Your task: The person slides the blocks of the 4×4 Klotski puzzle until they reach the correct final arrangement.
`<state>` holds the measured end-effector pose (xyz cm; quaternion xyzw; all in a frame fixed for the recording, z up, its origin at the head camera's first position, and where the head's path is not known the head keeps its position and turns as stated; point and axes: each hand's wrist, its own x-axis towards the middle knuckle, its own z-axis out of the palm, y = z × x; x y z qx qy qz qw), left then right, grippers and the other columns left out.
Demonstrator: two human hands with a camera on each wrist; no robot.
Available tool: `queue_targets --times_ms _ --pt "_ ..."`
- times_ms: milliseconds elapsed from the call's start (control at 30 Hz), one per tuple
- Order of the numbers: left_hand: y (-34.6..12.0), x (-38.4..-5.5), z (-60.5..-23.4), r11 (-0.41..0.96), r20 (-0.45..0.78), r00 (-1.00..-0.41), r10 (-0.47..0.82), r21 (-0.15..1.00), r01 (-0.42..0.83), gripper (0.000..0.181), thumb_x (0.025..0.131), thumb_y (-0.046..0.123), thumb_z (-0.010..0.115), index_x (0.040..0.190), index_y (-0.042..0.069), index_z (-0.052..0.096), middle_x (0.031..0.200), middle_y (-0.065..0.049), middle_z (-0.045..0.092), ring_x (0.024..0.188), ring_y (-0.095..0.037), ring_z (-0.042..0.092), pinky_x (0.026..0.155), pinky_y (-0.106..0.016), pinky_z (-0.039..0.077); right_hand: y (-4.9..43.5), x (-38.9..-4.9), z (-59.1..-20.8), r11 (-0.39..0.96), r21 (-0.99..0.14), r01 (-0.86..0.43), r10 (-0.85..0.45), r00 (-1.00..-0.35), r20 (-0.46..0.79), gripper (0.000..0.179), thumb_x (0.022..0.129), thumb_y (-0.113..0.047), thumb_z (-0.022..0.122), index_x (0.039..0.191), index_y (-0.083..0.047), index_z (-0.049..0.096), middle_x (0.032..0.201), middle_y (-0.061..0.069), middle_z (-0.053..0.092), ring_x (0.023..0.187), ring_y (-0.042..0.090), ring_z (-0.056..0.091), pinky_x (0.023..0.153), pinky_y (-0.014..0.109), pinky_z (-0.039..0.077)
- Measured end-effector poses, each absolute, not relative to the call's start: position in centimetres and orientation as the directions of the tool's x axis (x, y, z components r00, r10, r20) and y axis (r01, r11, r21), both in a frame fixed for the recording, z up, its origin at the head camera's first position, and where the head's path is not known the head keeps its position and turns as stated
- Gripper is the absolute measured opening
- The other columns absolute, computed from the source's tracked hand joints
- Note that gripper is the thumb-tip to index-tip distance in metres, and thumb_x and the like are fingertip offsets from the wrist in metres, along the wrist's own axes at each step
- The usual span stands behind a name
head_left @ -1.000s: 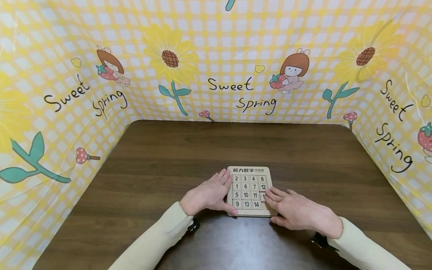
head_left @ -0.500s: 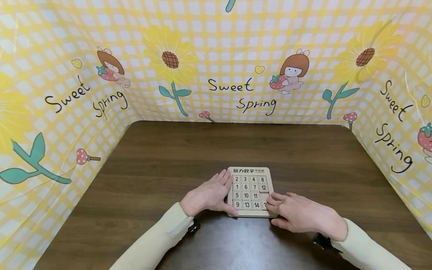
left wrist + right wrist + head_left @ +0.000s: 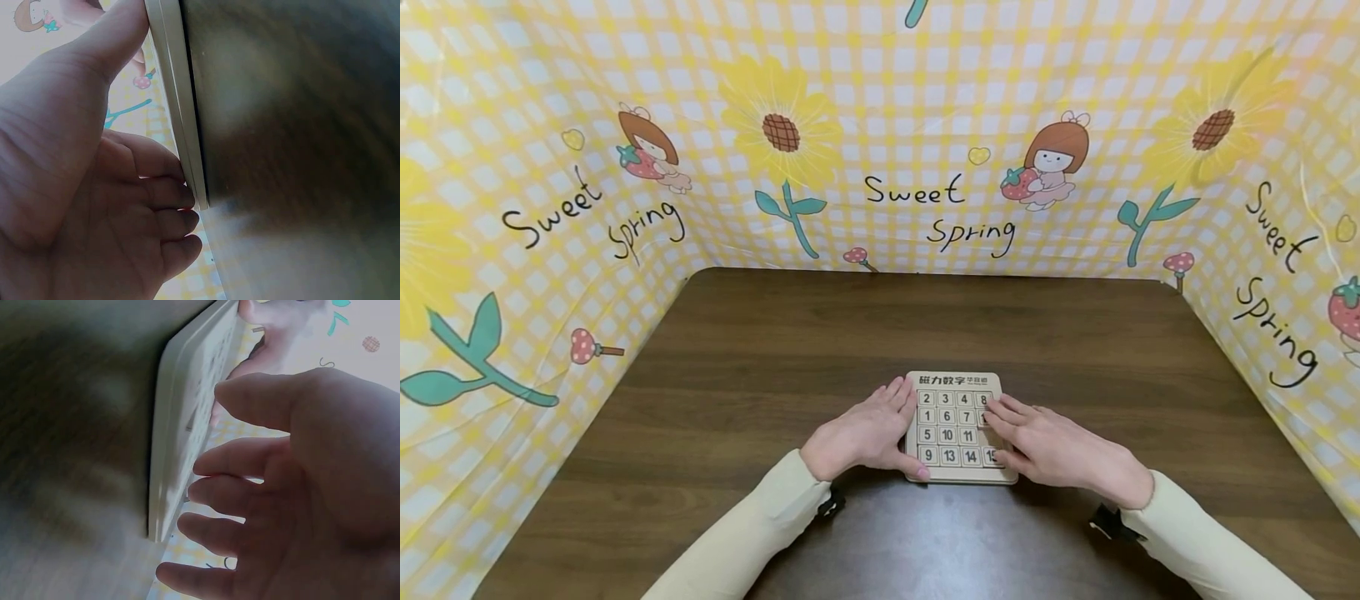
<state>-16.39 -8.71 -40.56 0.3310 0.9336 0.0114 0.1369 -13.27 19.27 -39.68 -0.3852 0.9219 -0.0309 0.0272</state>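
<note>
A pale wooden sliding number puzzle (image 3: 962, 477) lies flat on the table, its numbered tiles set in a square frame. My left hand (image 3: 872, 429) rests along its left edge, straight fingers against the side and thumb on the near-left corner. My right hand (image 3: 1052, 442) reaches over the right edge with extended fingers. Its fingertips are at the second-row right tile, partly covering it, and the thumb is by the 15 tile (image 3: 990, 457). A gap shows between those two tiles. In the right wrist view, the fingers spread beside the puzzle's edge (image 3: 164, 444).
The brown wooden table (image 3: 820, 325) stretches around the puzzle. A yellow checked cloth (image 3: 895, 117) with sunflower and strawberry prints hangs along the back and both sides. Dark wrist straps (image 3: 1116, 525) sit at the cuffs of the pale sleeves (image 3: 752, 517).
The 15 tile slid one cell toward the near edge, leaving a gap above it. The right fingers then moved up to the tile above the gap. The left hand stayed in place.
</note>
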Motion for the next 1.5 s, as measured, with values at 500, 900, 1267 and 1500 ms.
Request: queue_targets --times_ms 500,900,1267,1500 --pt "-8.6 -16.5 -40.5 0.777 -0.252 -0.739 0.625 0.113 0.619 0.119 0.075 0.077 0.062 0.154 -0.003 0.021 0.164 -0.022 0.01 0.153 -0.034 0.012 0.125 -0.043 0.019 19.3 -12.9 -39.8 0.722 -0.086 -0.686 -0.692 -0.718 -0.08 0.053 0.097 -0.03 0.058 0.142 -0.001 0.051 0.149 0.018 0.048 0.141 0.038 0.04 0.103 0.064 0.043" --pt "-8.6 -16.6 -40.5 0.781 -0.259 -0.739 0.622 0.128 0.612 0.12 0.075 0.075 0.064 0.154 -0.003 0.02 0.164 -0.022 0.009 0.153 -0.033 0.011 0.125 -0.042 0.017 19.2 -12.0 -38.8 0.683 -0.069 -0.728 -0.73 -0.674 -0.112 0.047 0.099 -0.032 0.056 0.138 -0.006 0.056 0.146 0.017 0.051 0.137 0.038 0.046 0.101 0.062 0.045" --pt "-8.6 -16.6 -40.6 0.782 -0.268 -0.737 0.62 0.135 0.609 0.12 0.076 0.076 0.063 0.155 -0.003 0.019 0.164 -0.022 0.009 0.153 -0.033 0.01 0.125 -0.042 0.017 19.4 -12.9 -38.6 0.694 -0.128 -0.709 -0.72 -0.682 -0.126 0.048 0.099 -0.029 0.055 0.139 -0.002 0.054 0.146 0.018 0.051 0.137 0.038 0.046 0.107 0.058 0.042" --pt "-8.6 -16.6 -40.5 0.78 -0.267 -0.736 0.622 0.129 0.612 0.119 0.076 0.075 0.063 0.154 -0.003 0.02 0.164 -0.022 0.009 0.153 -0.033 0.011 0.126 -0.041 0.017 19.3 -14.3 -38.7 0.701 -0.141 -0.699 -0.712 -0.696 -0.095 0.05 0.098 -0.027 0.059 0.14 0.0 0.052 0.147 0.023 0.047 0.138 0.04 0.044 0.107 0.053 0.044"
